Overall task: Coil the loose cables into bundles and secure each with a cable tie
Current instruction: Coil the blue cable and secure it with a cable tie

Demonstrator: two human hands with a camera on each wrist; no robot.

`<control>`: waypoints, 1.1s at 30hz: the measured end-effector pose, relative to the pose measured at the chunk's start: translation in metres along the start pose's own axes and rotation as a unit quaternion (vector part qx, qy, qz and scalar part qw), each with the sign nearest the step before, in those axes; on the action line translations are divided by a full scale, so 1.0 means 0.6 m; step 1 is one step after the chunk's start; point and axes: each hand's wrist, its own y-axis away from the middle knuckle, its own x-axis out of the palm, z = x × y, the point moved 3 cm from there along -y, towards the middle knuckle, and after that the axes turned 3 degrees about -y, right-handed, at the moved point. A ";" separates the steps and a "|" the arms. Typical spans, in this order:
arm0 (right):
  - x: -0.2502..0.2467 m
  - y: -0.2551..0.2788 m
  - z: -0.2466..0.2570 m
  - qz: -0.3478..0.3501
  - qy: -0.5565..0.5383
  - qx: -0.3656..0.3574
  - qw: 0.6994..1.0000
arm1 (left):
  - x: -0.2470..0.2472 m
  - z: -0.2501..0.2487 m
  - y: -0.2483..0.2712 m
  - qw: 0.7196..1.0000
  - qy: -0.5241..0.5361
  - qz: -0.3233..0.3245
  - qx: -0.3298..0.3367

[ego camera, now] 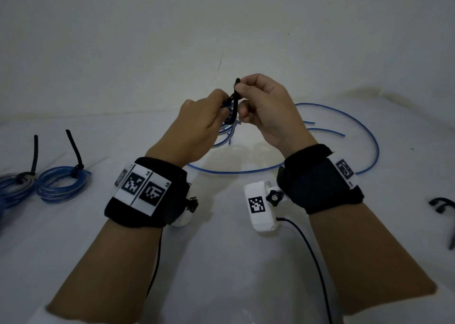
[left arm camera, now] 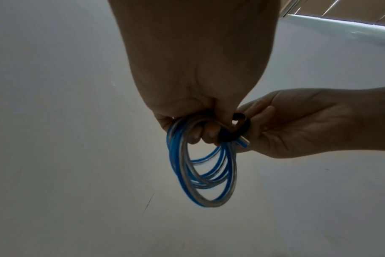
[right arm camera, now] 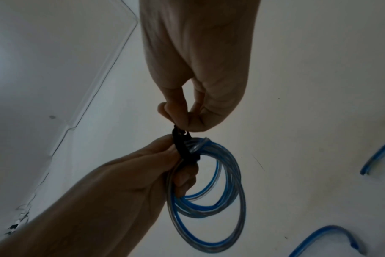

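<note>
My left hand (ego camera: 204, 119) holds a coil of blue and clear cable (left arm camera: 202, 172) up over the white table, fingers curled round its top. A black cable tie (ego camera: 234, 102) loops around the coil's top. My right hand (ego camera: 261, 104) pinches the tie's free end between thumb and forefinger, just above the left hand. In the right wrist view the coil (right arm camera: 211, 198) hangs below the left hand (right arm camera: 130, 187), the tie (right arm camera: 184, 147) wrapped where the right hand's fingers (right arm camera: 187, 111) pinch it. The left wrist view shows the tie (left arm camera: 235, 128) curved beside my right hand (left arm camera: 297, 125).
Two tied blue bundles (ego camera: 61, 183) with upright black tie tails lie at the left. A loose blue cable (ego camera: 344, 139) curves across the table behind my right wrist. Spare black ties (ego camera: 443, 205) lie at the right edge. A white wall rises behind.
</note>
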 end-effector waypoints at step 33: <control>0.005 0.029 0.051 -0.049 0.258 0.007 0.965 | -0.042 -0.074 0.059 0.987 0.110 0.120 -0.001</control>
